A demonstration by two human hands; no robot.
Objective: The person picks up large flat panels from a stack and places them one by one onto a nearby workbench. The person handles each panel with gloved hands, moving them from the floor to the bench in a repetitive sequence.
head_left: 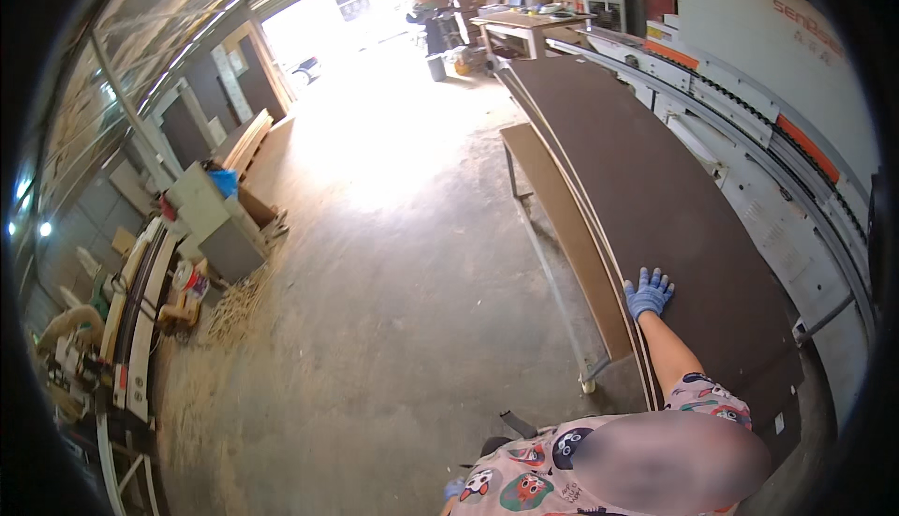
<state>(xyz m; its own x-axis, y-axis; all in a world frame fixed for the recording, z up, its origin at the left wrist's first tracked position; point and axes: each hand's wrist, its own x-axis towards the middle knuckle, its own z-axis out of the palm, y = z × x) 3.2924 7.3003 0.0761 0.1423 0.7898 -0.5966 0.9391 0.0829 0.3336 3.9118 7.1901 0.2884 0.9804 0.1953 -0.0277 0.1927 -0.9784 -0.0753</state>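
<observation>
- Bench, long, with pale and dark rails (140,319): between 8 and 9 o'clock, well apart from both hands.
- Wood strips (236,315), a loose heap on the floor: also between 8 and 9 o'clock, nearer the middle.
- Cabinet, pale and boxy (229,246): 9 o'clock.
- Left hand, blue glove (454,488): 6 o'clock, at the lower rim, mostly cut off; whether it grasps anything cannot be told. Best kept, in judgement, where its wearer can see it.
- Plank, brown (567,240): 3 o'clock, on a metal frame, lower than the board and just beside it.
- Right hand, blue glove (649,295): between 3 and 4 o'clock, palm down, fingers spread, clasping nothing; rests on the board near its left edge. A flat palm suits steadying; pressure is best spread and even, fingertips clear of the edge.
- Board, dark brown, large (646,155): runs from 1 to 4 o'clock, lying flat, pale edges along its left side, seemingly more than one layer. Long enough to call for support at both ends.
- Machine, pale, with orange strips (796,146): 2 o'clock, alongside the board; sleeve (716,396) best kept clear of its chain (726,81).
</observation>
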